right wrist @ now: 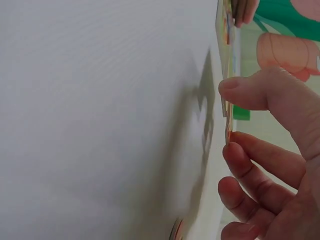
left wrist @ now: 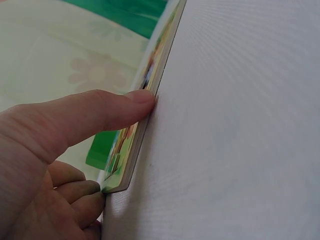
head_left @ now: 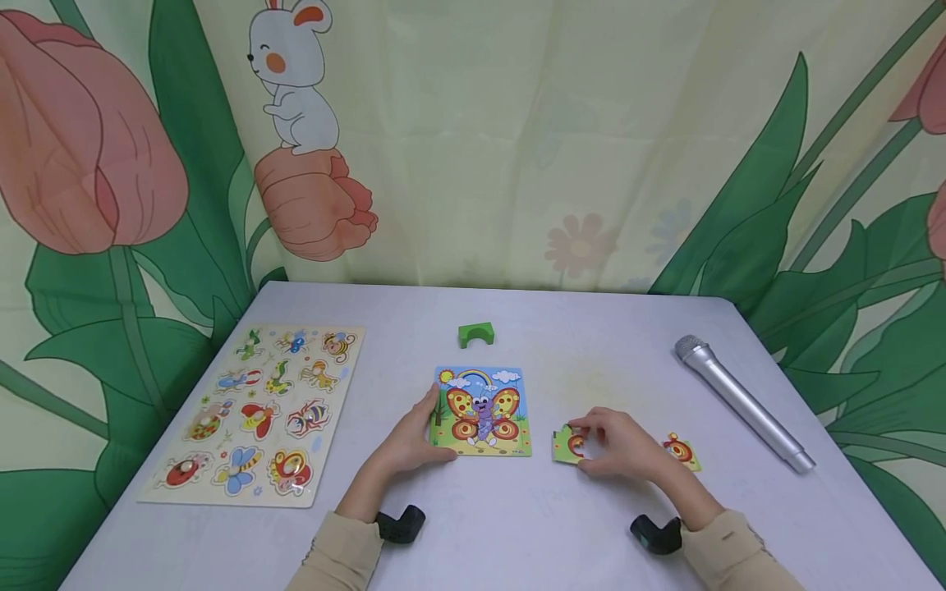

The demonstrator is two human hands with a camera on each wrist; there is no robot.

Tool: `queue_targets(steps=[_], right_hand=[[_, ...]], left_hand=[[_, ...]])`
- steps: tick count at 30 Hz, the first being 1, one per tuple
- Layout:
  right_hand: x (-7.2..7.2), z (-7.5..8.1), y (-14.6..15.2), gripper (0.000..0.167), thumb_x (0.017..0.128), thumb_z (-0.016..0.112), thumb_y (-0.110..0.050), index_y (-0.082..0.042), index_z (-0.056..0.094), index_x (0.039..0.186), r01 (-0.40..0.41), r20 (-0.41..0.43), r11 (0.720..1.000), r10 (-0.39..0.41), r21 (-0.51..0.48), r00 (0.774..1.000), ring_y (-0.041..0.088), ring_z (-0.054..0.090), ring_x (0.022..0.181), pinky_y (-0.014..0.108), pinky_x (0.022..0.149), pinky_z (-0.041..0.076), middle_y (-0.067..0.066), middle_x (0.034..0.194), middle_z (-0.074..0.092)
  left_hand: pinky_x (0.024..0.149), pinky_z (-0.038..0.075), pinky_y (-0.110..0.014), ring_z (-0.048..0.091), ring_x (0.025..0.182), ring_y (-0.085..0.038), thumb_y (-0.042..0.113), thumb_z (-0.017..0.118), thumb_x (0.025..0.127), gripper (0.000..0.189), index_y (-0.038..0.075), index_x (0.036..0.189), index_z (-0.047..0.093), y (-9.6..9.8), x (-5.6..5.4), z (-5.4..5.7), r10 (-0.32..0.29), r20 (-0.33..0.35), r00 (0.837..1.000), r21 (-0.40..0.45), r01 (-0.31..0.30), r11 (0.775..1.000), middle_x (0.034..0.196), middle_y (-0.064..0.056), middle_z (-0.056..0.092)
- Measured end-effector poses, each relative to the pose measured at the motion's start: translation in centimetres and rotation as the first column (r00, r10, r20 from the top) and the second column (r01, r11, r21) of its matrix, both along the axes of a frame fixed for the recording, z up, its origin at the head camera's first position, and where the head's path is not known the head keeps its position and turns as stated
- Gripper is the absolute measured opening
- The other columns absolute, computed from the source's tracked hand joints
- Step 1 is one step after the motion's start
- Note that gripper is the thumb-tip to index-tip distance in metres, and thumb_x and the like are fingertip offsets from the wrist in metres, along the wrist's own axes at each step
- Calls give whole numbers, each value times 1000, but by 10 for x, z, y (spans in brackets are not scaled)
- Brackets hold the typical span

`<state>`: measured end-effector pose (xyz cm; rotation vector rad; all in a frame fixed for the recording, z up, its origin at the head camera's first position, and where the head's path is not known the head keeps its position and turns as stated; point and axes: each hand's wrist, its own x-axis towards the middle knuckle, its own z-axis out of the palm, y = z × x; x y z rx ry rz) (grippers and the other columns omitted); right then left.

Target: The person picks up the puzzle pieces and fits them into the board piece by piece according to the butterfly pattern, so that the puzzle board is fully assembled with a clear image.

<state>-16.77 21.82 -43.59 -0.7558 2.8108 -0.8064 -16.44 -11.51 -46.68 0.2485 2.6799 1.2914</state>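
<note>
Puzzle piece (head_left: 565, 446) partly inside right grip (head_left: 619, 445)

Person, two bare hands: left hand (head_left: 406, 439) and right hand (head_left: 617, 447), each with slender fingers; short nail on the left thumb (left wrist: 140, 96). Garment: long-sleeved, plain beige; left sleeve (head_left: 338, 554) and right sleeve (head_left: 739, 552) both softly creased, cuffs ending at the wrist, the right with a small dark mark near the cuff. Wrist cameras, one pair, black: left unit (head_left: 401, 525) compact, angular, bent in outline; right unit (head_left: 658, 535) similar, with a glossy dark front.
</note>
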Motion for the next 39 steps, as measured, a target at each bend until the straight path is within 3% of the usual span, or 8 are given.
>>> queue_targets(steps=[16, 24, 29, 39], right_hand=[[-13, 7, -63, 50, 66, 79, -19, -7, 66, 112, -89, 13, 996, 88, 14, 996, 13, 45, 71, 23, 57, 39, -6, 84, 54], [-20, 7, -107, 51, 65, 78, -23, -9, 66, 112, -106, -9, 993, 106, 46, 994, 15, 52, 88, 32, 78, 47, 1, 102, 62], [-23, 5, -128, 51, 64, 78, -23, -6, 66, 111, -141, -16, 989, 141, 37, 990, 11, 51, 82, 27, 71, 46, -1, 95, 63], [-27, 3, -152, 49, 63, 79, -29, -7, 68, 106, -128, -18, 989, 129, 79, 991, 9, 52, 79, 22, 66, 46, -1, 91, 62]], left_hand=[[108, 19, -49, 16, 136, -34, 18, 82, 65, 106, 3, 146, 15, 1, 0, 3, -7, 5, 1000, 9, 7, 1000, 150, -15, 17], [108, 20, -48, 17, 136, -34, 19, 82, 65, 106, 2, 145, 15, -2, -1, 1, -26, 1, 1000, 7, 26, 1000, 150, -15, 18], [108, 20, -49, 17, 135, -34, 19, 82, 65, 106, 1, 145, 15, -3, -1, 0, -43, -9, 999, 17, 43, 999, 150, -16, 18], [107, 21, -50, 18, 135, -35, 18, 82, 64, 106, -1, 145, 15, -4, -2, 0, -50, -25, 998, 25, 51, 998, 149, -18, 18]])
